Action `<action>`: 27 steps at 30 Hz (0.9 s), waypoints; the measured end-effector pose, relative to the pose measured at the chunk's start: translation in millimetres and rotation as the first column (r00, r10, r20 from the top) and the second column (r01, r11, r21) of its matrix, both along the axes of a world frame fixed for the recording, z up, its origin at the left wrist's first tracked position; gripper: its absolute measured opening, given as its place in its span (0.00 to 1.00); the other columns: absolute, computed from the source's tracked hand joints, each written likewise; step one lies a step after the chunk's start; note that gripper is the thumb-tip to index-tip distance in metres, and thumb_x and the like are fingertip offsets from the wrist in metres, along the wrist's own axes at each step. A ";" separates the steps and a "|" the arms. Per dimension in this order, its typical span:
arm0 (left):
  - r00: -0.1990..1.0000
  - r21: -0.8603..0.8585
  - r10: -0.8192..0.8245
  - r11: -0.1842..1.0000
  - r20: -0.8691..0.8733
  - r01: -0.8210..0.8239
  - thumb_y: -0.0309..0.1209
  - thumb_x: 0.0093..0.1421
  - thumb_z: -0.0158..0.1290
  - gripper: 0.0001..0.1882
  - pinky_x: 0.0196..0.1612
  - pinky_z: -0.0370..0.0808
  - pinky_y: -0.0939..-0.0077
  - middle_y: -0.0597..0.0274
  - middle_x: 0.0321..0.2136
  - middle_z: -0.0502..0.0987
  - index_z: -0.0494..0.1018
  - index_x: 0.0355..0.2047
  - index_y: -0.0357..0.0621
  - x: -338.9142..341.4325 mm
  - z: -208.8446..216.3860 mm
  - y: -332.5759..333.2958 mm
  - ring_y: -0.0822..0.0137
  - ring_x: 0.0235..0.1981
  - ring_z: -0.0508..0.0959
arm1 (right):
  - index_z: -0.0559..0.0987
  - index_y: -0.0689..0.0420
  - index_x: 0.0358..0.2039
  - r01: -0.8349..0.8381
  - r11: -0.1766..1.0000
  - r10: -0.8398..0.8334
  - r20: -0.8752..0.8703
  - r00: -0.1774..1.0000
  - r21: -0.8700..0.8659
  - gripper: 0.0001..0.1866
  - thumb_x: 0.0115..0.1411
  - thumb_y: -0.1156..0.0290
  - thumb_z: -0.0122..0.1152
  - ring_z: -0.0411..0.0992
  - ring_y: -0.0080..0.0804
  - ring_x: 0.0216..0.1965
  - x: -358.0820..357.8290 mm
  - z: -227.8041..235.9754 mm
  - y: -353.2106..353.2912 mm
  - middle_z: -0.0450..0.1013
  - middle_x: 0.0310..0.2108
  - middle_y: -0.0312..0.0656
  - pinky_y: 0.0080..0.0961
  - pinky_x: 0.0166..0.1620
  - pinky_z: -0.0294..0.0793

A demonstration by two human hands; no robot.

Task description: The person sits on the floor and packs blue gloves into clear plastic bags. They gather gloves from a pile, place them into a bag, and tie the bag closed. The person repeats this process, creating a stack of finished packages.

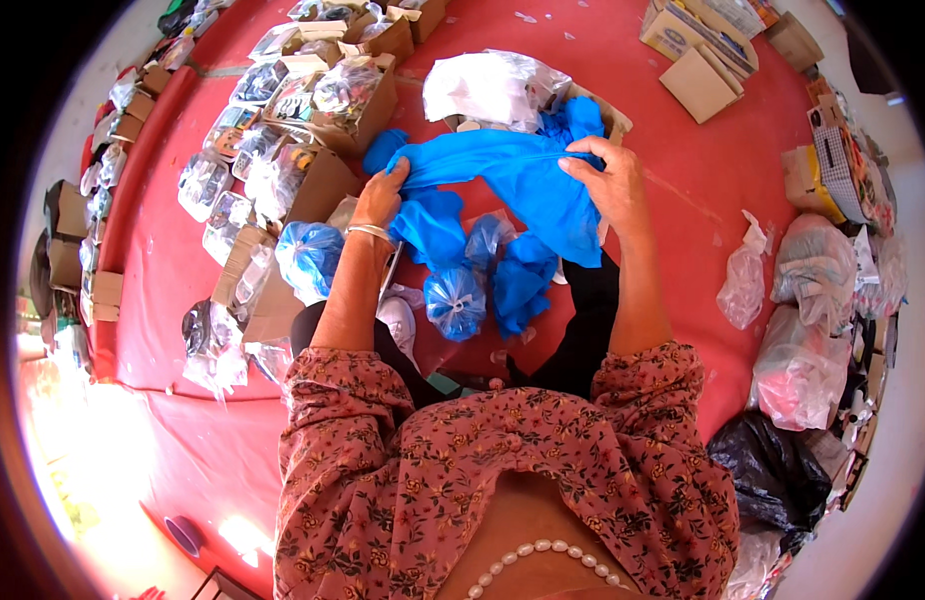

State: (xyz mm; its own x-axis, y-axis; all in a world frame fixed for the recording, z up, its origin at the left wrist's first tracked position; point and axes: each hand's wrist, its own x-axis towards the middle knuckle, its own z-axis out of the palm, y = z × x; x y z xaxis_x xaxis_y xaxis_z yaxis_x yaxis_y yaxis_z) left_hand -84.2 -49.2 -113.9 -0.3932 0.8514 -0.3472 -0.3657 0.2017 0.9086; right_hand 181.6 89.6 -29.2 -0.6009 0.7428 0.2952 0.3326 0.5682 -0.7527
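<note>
A bright blue piece of cloth (503, 165) is stretched between my two hands, sagging lower toward the right. My left hand (381, 200) grips its left end, with fingers closed round it. At the other end, my right hand (605, 180) pinches the upper edge between thumb and fingers. More blue cloth (523, 285) lies crumpled below, between my legs. Beside it sits a knotted clear bag (456, 303) with blue contents, and another such bag (311, 258) is left of my left wrist. Behind the cloth stands a cardboard box (613, 120) topped by a white plastic bag (493, 88).
Open cardboard boxes (358, 105) with bagged goods crowd the left on a red floor covering (543, 30). Boxes (703, 85) also stand at the far right. Clear bags (803, 370) and a black bag (773, 470) line the right side.
</note>
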 end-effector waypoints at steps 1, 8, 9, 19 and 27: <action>0.998 0.002 -0.035 0.999 -0.055 0.036 0.42 0.61 0.44 0.19 0.31 0.73 0.81 0.63 0.27 0.75 0.73 0.33 0.37 1.9 4.6 1.6 0.74 0.27 0.74 | 0.77 0.55 0.37 0.002 1.000 -0.002 -0.014 1.000 0.009 0.14 0.46 0.73 0.61 0.73 0.39 0.31 1.5 -1.8 0.6 0.74 0.28 0.44 0.30 0.36 0.71; 0.996 0.152 -0.039 0.988 0.080 0.026 0.39 0.62 0.44 0.16 0.34 0.72 0.82 0.65 0.29 0.75 0.72 0.35 0.38 20.6 14.3 3.0 0.75 0.29 0.74 | 0.72 0.55 0.47 -0.051 0.955 0.030 -0.078 0.997 -0.293 0.27 0.42 0.77 0.64 0.70 0.38 0.40 -8.8 8.9 -11.8 0.70 0.40 0.47 0.27 0.41 0.70; 0.992 0.154 -0.052 0.988 0.119 0.033 0.39 0.62 0.44 0.16 0.35 0.72 0.81 0.65 0.29 0.75 0.72 0.35 0.38 21.6 16.2 1.9 0.74 0.29 0.74 | 0.73 0.55 0.46 -0.031 0.987 0.018 -0.088 0.996 -0.158 0.27 0.41 0.76 0.64 0.69 0.38 0.40 -12.3 9.6 -16.1 0.70 0.41 0.47 0.28 0.41 0.69; 0.929 0.243 -0.095 0.970 0.358 0.006 0.38 0.62 0.43 0.18 0.42 0.73 0.75 0.59 0.37 0.75 0.69 0.43 0.35 26.5 19.7 0.3 0.67 0.36 0.76 | 0.61 0.55 0.54 -0.149 0.947 0.077 0.250 0.965 0.284 0.36 0.42 0.68 0.63 0.66 0.50 0.45 -46.8 -36.9 -62.5 0.65 0.46 0.53 0.41 0.45 0.65; 0.963 0.233 -0.231 0.953 0.140 0.195 0.35 0.59 0.48 0.15 0.38 0.73 0.79 0.61 0.33 0.76 0.70 0.41 0.35 28.8 45.3 -9.4 0.71 0.32 0.76 | 0.70 0.57 0.43 0.222 0.879 -0.268 0.052 0.962 0.421 0.19 0.47 0.79 0.47 0.70 0.49 0.32 -33.1 -32.1 -18.5 0.71 0.36 0.51 0.40 0.36 0.70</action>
State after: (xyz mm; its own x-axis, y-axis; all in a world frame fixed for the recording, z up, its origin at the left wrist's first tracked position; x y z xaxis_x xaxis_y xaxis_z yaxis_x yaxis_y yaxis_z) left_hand -55.4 -58.7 -68.6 -0.1477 0.9705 -0.1904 -0.4828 0.0973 0.8703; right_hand 148.4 71.1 -61.3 -0.4604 0.6978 0.5488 0.5655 0.7071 -0.4246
